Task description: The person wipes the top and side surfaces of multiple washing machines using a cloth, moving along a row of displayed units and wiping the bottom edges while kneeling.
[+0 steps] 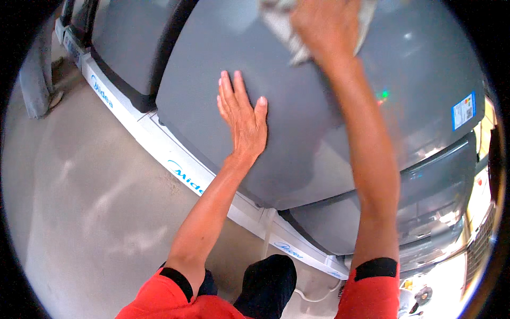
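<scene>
**Grey appliance lid, cloth on top**

Grey lid (319, 133) was smooth, glossy, curved, sitting on a white-based appliance (180, 170) along the concrete floor (95, 202). Left hand (243, 119) lay flat on it, fingers spread, gripping nothing. Right hand (326, 26) was clenched on a pale cloth (284, 29) pressed against the lid's far part. Blue-white sticker (463, 110) sat near the right edge.

Illumination is bright and even across most of the field. Soft glare shows on the grey appliance lid (319, 133), with a small coloured flare spot near its right side. The lower right corner is overexposed to white. Fisheye distortion bends straight edges toward a black circular rim. The right hand (326, 26) and cloth (281, 29) appear motion-blurred.
</scene>
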`<state>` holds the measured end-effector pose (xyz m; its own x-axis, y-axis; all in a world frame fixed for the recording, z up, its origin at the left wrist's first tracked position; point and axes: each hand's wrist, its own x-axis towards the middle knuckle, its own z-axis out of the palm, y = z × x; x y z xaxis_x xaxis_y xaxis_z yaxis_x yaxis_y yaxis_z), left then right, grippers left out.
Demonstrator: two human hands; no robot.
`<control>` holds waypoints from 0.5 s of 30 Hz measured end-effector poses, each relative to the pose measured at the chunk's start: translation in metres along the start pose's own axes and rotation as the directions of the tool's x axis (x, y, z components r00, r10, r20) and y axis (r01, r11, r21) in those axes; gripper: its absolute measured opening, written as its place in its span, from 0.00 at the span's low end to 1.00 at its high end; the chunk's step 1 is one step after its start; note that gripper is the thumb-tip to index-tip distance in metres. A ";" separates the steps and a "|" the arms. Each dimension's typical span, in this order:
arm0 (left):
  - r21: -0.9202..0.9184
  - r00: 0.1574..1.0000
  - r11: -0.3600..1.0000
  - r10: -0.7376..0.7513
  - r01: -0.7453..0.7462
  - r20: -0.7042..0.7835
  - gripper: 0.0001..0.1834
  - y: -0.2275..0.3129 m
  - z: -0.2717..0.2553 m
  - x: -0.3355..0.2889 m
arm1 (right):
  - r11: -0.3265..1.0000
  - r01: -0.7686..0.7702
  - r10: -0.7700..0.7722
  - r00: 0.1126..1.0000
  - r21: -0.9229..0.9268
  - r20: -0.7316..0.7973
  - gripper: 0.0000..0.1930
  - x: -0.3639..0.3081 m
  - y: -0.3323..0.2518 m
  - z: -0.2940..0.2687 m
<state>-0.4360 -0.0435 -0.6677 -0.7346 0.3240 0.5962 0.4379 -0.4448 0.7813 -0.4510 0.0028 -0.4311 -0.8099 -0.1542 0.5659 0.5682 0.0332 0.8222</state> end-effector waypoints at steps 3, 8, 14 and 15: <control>-0.254 0.960 0.952 -0.217 0.169 -0.176 0.35 0.001 -0.017 0.015 | 0.961 0.197 -0.218 0.971 0.195 0.093 0.28 -0.067 -0.061 -0.030; -0.240 0.933 0.965 -0.183 0.110 -0.311 0.31 -0.005 -0.054 0.042 | 0.547 0.443 -0.731 0.666 0.710 0.148 0.22 -0.160 -0.062 -0.056; -0.159 0.976 0.987 -0.016 -0.019 -0.215 0.28 0.028 -0.031 0.028 | 0.962 0.256 -0.270 0.941 0.095 0.202 0.25 -0.079 0.107 0.024; -0.195 0.985 0.979 0.027 -0.061 -0.173 0.29 0.039 -0.025 0.023 | 0.987 0.157 -0.150 0.978 -0.040 0.143 0.26 -0.048 0.138 0.036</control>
<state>-0.4485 -0.0742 -0.6287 -0.8012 0.1626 0.5759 0.3722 -0.6182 0.6923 -0.3387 0.0509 -0.3424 -0.8982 -0.0142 0.4394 0.4396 -0.0306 0.8977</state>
